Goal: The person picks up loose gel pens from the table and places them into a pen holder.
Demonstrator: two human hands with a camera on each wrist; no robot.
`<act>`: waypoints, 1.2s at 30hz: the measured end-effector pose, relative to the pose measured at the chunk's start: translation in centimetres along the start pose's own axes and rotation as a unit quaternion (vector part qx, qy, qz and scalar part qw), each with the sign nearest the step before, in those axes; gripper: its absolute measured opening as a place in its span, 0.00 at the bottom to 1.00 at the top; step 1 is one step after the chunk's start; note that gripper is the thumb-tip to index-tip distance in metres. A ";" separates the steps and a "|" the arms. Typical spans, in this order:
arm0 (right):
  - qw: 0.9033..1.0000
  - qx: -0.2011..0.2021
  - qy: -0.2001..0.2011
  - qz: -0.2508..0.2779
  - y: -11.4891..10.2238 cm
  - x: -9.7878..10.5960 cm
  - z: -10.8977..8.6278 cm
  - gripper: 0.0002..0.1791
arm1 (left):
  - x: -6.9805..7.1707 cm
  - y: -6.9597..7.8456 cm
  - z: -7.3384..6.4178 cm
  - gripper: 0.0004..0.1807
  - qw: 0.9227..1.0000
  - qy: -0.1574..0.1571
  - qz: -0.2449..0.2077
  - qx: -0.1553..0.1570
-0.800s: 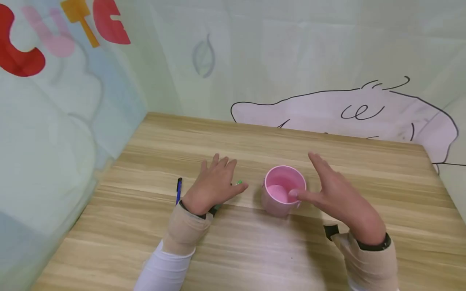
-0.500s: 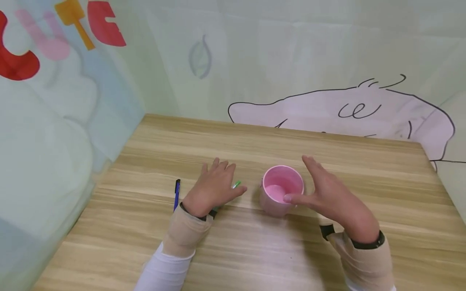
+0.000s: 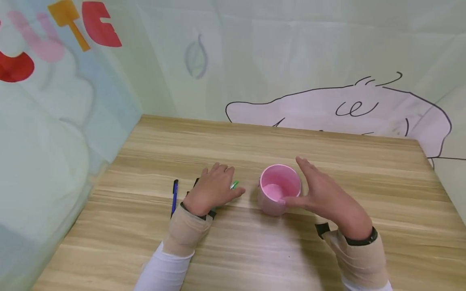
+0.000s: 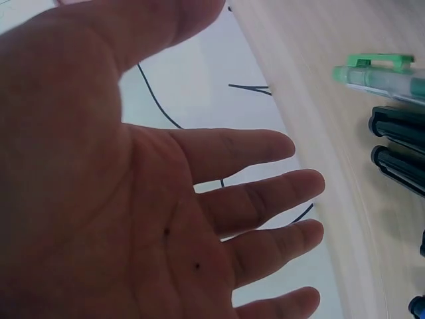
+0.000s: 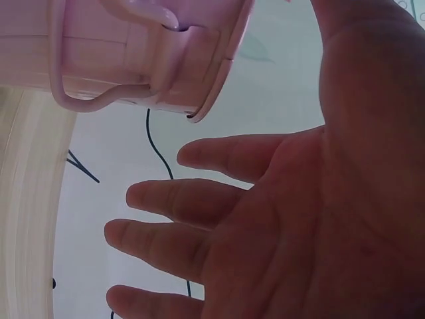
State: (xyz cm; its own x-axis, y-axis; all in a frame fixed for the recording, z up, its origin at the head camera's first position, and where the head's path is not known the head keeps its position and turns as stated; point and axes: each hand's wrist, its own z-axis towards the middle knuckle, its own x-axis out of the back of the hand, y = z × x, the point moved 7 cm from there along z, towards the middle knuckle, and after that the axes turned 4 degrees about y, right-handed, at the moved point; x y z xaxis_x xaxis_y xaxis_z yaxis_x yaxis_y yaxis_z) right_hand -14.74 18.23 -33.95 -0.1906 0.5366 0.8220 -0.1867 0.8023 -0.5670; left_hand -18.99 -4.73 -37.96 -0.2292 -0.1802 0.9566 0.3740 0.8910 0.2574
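Bucket point(image 3: 274, 193) between hands point(image 3: 212, 189) point(image 3: 329, 199), well apart from far table edge point(image 3: 211, 125).

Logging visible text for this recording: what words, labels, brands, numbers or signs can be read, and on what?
"CUTE" on the left wall, the C cut off by the picture's edge.
Pink bucket: no lettering visible.
Blue pen, green pen, black pens: nothing readable at this size.

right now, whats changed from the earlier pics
The right hand has moved left, closer in on the pink bucket; the left hand has drawn back slightly, uncovering black pen ends. Nothing was taken hold of or let go. The bucket and blue pen stayed put on the table.
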 end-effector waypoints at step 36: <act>0.998 0.034 0.000 0.051 0.1 -1.7 1.1 0.67 | -1.5 0.0 0.9 0.19 0.999 -0.010 0.046 0.004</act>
State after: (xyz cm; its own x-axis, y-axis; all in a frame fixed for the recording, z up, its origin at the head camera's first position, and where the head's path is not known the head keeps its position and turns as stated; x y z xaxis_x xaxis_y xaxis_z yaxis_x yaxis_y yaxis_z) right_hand -15.48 17.15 -35.48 -0.2118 0.6154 0.7593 -0.2316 0.7231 -0.6507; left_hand -19.49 -4.12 -39.50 -0.2121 -0.0888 0.9732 0.3867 0.9069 0.1670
